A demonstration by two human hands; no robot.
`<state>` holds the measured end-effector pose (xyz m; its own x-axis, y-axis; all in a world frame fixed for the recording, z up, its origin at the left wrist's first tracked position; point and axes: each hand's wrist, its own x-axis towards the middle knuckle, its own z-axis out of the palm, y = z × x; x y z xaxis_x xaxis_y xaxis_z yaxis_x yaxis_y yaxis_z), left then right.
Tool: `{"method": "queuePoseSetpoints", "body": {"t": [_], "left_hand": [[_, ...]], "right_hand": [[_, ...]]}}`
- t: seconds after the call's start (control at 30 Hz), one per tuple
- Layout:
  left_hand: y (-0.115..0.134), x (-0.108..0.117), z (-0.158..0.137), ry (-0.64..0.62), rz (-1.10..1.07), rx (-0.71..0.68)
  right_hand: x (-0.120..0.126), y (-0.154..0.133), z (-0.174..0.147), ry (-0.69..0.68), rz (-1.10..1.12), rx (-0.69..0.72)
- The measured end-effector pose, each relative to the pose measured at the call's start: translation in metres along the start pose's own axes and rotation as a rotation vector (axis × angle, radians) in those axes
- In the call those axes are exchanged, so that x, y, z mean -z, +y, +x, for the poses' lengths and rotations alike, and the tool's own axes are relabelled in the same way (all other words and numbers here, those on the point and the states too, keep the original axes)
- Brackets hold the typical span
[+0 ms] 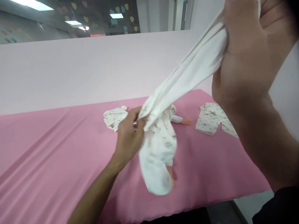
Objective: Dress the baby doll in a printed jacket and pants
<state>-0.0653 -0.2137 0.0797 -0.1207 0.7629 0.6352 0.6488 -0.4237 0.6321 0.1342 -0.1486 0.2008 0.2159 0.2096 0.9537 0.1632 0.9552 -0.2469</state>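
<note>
A strip of white printed baby clothing [184, 74] is stretched diagonally between my hands. My right hand [247, 53], raised close to the camera at upper right, is closed around its upper end. Lower down, my left hand [130, 133] pinches the cloth between thumb and fingers. Beneath lies a baby doll [186, 122] in white clothes with a faint green print; one hand and part of a leg show, and the head is hidden. A loose flap of white cloth [156, 177] hangs over the doll's lower end, blurred.
On the pink sheet [81, 149] covering the table, a crumpled printed garment [114, 116] lies left of the doll. Small printed shorts or trousers [210, 119] lie at right, partly behind my right forearm. A white wall [93, 68] with a window above stands behind.
</note>
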Motion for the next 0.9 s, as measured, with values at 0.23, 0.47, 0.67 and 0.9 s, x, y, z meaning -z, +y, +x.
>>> {"method": "queuePoseSetpoints", "body": {"t": [0.23,0.47,0.67,0.9], "left_hand": [[-0.020,0.000,-0.001,0.511,0.455,-0.426],[0.002,-0.040,-0.033,-0.018,0.209,-0.513],[0.024,-0.033,-0.026,-0.136,-0.124,0.039],[0.020,-0.002,-0.005,0.023,-0.419,0.261]], "right_hand": [[-0.003,0.005,0.000,0.024,0.205,-0.086],[-0.039,-0.023,-0.020,-0.188,0.436,-0.203],[-0.051,-0.037,-0.035,-0.414,0.433,-0.342],[-0.045,-0.029,-0.056,-0.601,0.429,-0.419]]}}
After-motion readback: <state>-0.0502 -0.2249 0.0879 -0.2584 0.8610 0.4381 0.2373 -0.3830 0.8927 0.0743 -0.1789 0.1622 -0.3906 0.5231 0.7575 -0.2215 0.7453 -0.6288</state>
